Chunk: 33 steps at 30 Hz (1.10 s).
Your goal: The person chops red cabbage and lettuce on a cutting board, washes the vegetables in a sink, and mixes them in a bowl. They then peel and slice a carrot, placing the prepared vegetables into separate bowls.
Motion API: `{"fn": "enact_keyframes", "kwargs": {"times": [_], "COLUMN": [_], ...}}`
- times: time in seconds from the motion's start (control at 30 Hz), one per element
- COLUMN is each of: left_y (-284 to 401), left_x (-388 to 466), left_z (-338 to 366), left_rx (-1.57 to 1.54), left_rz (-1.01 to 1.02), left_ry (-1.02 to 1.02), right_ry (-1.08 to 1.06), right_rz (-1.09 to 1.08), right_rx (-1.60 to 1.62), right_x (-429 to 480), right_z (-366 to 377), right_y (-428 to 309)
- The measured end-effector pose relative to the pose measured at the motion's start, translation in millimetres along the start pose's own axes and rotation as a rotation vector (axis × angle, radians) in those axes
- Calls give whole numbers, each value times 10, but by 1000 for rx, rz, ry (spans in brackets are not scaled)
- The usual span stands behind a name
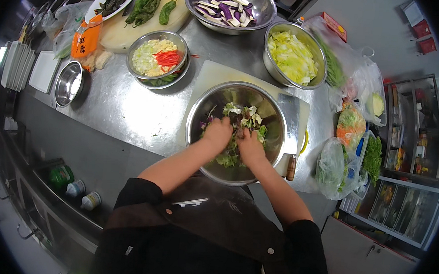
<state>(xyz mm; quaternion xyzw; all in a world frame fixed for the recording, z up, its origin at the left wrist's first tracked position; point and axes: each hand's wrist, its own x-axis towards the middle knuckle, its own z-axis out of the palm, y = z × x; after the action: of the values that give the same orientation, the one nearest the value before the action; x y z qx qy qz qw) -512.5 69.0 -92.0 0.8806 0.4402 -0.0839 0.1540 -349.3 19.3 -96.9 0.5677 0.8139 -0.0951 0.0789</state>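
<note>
A large stainless steel mixing bowl (274, 141) stands in front of me on a white cutting board (208, 73). It holds mixed salad leaves (253, 118), green and pale with some purple pieces. Both of my hands are down inside the bowl. My left hand (219, 133) curls around leaves on the left side, its fingertips partly hidden. Close beside it, my right hand (251, 147) has its fingers dug into the leaves near the middle. A cleaver with a broad blade (289, 111) and wooden handle (291, 168) lies on the board, right of the bowl.
Farther back are bowls of cut eggplant (228, 13), chopped cabbage (292, 54), and garlic, scallion and red pepper (160, 58). Green peppers (146, 9) lie on a round chopping block (115, 38). Bagged vegetables (333, 168) line the right edge; a small steel bowl (68, 84) stands left.
</note>
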Motion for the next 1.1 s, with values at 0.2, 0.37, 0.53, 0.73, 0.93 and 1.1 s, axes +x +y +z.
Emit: {"fn": "enact_keyframes", "kwargs": {"times": [0.2,0.37,0.53,0.73,0.93,1.1], "left_y": [-376,-62,174,-227,-46,14], "left_x": [10,-223,-24,101,-373,-614], "left_z": [-346,-440,257,136,-791,-937], "left_rx": [-326,-227,0,-454,-694,-617], "left_rz": [-154,-257,-241,-243,-125,-2], "left_ry": [111,104,9,-57,-3,37], "right_ry": [83,77,-331,-176,-79,-57], "right_rz": [201,181,301,274,424,231], "right_rx": [705,693,35,463,1101,872], "right_x": [243,126,-29,134,-29,-217], "right_z": [-855,-1129,-163,-817,-957,-944], "right_y": [576,426,-95,102,235,274]}}
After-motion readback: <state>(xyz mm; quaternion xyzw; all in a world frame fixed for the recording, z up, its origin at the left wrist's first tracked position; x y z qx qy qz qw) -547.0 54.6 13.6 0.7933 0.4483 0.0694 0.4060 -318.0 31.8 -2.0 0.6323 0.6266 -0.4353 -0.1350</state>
